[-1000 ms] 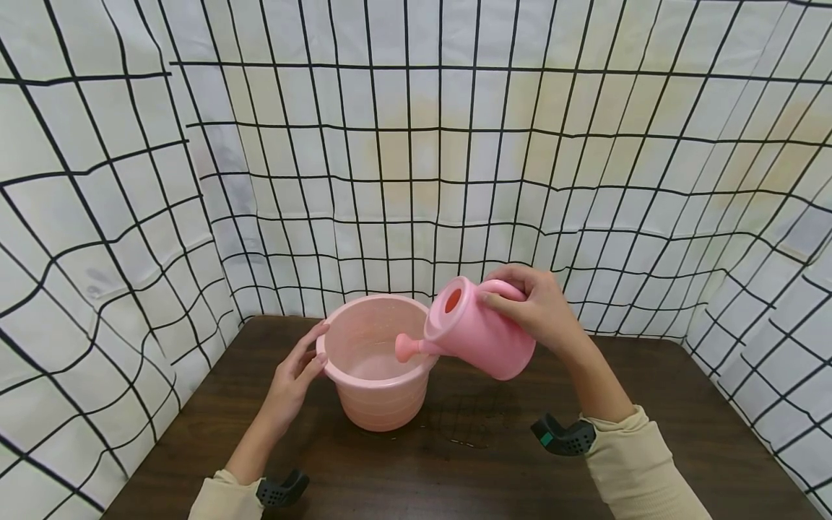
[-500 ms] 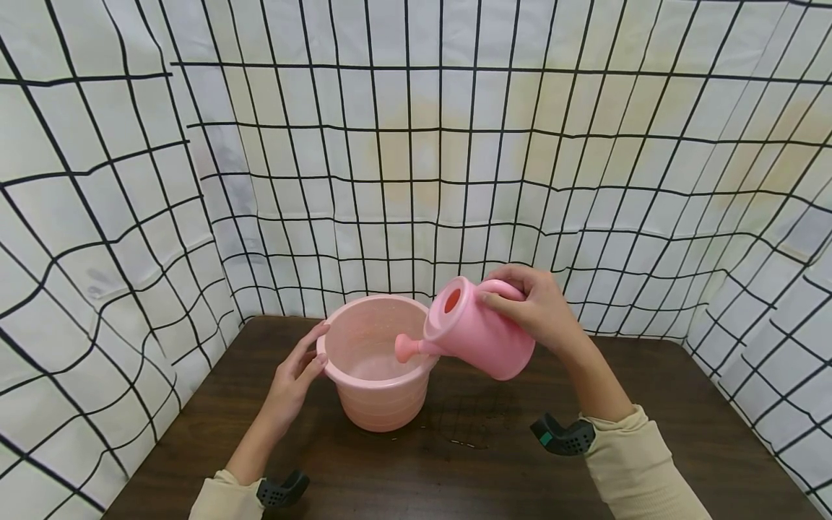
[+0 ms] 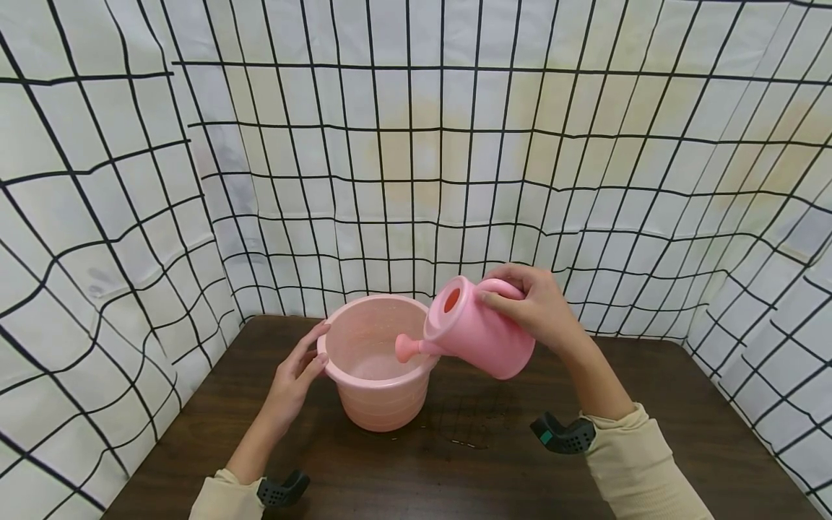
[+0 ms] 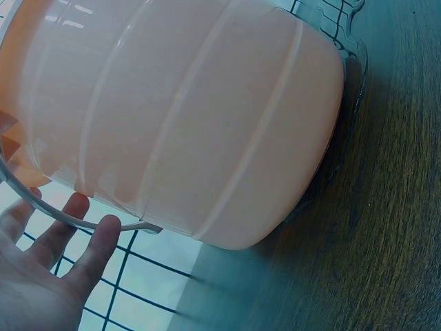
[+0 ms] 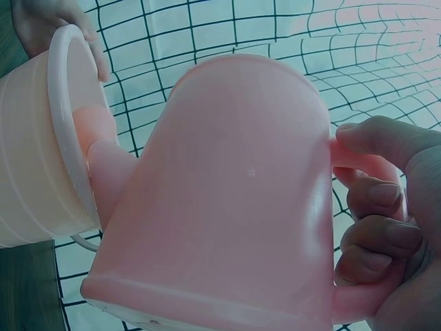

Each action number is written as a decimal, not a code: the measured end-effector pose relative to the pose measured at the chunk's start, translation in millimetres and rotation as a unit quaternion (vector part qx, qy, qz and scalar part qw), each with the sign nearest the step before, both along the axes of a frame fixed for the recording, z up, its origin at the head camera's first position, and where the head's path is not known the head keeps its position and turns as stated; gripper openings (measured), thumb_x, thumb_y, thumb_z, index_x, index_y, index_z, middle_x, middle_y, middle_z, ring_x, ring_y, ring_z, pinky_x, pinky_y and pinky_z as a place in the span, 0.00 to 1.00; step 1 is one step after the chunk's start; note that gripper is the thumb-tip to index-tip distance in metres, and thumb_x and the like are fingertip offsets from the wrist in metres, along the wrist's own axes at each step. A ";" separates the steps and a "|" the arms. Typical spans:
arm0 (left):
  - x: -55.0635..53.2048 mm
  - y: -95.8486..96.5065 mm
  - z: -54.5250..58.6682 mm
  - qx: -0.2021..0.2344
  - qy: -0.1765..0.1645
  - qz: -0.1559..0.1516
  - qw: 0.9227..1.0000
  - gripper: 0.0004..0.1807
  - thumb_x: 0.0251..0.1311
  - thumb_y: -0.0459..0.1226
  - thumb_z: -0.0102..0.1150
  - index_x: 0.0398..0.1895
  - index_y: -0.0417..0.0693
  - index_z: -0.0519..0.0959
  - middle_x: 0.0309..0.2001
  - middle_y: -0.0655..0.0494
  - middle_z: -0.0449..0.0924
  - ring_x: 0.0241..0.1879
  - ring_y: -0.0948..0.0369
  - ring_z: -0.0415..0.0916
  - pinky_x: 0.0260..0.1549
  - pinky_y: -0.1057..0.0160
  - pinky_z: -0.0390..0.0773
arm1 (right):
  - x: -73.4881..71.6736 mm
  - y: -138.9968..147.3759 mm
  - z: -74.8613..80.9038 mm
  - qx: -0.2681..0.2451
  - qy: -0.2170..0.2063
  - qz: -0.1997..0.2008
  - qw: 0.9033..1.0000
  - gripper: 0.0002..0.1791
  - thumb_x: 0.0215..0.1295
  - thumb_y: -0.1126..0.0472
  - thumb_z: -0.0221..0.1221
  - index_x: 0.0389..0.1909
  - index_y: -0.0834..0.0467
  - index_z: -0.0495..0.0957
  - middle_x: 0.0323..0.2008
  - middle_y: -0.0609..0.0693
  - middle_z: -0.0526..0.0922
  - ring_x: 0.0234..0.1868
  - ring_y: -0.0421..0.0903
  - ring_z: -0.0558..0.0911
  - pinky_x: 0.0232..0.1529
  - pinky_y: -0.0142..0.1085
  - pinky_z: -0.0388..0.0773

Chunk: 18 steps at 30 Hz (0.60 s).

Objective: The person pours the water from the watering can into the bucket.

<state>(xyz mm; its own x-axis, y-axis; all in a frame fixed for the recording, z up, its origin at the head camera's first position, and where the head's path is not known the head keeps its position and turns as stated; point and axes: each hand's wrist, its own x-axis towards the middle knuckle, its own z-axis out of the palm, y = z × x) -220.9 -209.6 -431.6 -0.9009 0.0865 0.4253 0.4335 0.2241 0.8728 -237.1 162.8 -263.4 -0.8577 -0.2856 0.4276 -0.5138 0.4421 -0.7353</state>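
A pink watering can (image 3: pixel 481 332) is tilted to the left, its sprinkler spout over the opening of a pale pink bucket (image 3: pixel 380 404). My right hand (image 3: pixel 536 303) grips the can's handle; in the right wrist view several curled fingers (image 5: pixel 375 234) wrap round it. The bucket stands upright on the table. My left hand (image 3: pixel 295 372) holds the bucket's left rim, with the thumb near the rim's top. In the left wrist view the fingers (image 4: pixel 89 255) reach round the bucket's edge by a thin handle. Whether water is flowing from the spout cannot be made out.
The dark wooden table (image 3: pixel 637 404) carries wet streaks (image 3: pixel 468 443) in front of the bucket. A white cloth with a black grid (image 3: pixel 416 159) surrounds the table at the back and both sides. Black bands sit on both wrists.
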 end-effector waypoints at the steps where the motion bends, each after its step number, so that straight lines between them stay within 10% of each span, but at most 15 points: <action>1: 0.0 0.1 0.0 0.000 0.000 0.000 1.000 0.27 0.71 0.33 0.44 0.73 0.51 0.61 0.74 0.50 0.58 0.57 0.64 0.72 0.49 0.75 0.75 | 0.0 -0.1 0.3 0.001 0.000 0.000 1.000 0.12 0.58 0.52 0.67 0.39 0.54 0.83 0.32 0.53 0.82 0.29 0.46 0.78 0.28 0.34 0.79; 18: -0.6 0.1 0.1 0.003 -0.002 -0.002 1.000 0.27 0.72 0.34 0.44 0.73 0.52 0.61 0.74 0.51 0.58 0.57 0.65 0.72 0.49 0.75 0.76 | 0.6 -0.5 3.8 0.019 -0.004 -0.003 1.000 0.13 0.58 0.52 0.67 0.41 0.54 0.83 0.33 0.53 0.82 0.31 0.48 0.78 0.29 0.35 0.79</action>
<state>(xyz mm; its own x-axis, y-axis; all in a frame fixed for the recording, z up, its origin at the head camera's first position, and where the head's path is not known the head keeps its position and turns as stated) -221.5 -209.5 -431.6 -0.9027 0.0872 0.4213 0.4299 0.2184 0.8761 -236.5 162.3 -259.6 -0.8631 -0.2958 0.4093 -0.5046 0.4728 -0.7224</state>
